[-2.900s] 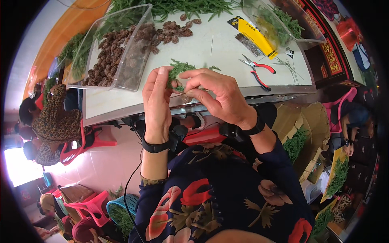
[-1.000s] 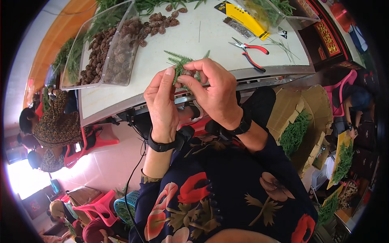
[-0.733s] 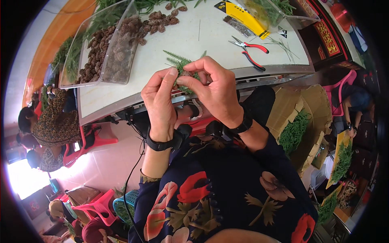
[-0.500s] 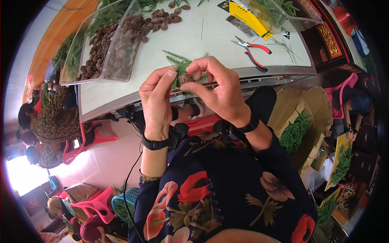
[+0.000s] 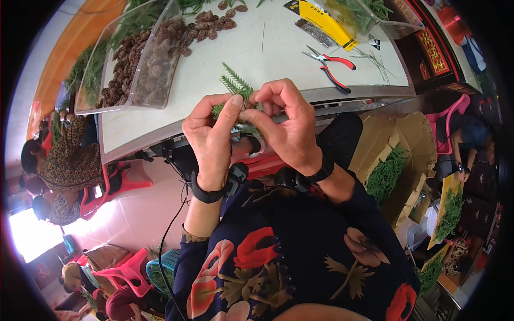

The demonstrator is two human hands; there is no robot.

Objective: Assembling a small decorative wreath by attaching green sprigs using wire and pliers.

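On the left part of the table (image 5: 230, 59), a clear bin (image 5: 101, 111) holds brown cones (image 5: 126, 67); loose cones (image 5: 206, 24) lie on the table too. The left hand (image 5: 210, 131) pinches a green sprig (image 5: 235, 83) above the table's near edge. The right hand (image 5: 292, 120) has bent fingers close by the sprig; what they pinch, I cannot tell. On the table's right part lie a yellow package (image 5: 327, 25), pliers (image 5: 341, 61) and thin wires (image 5: 378, 62).

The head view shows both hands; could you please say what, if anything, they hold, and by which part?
The left hand pinches a green sprig below its leafy upper tips; what, if anything, the right hand grips cannot be told.
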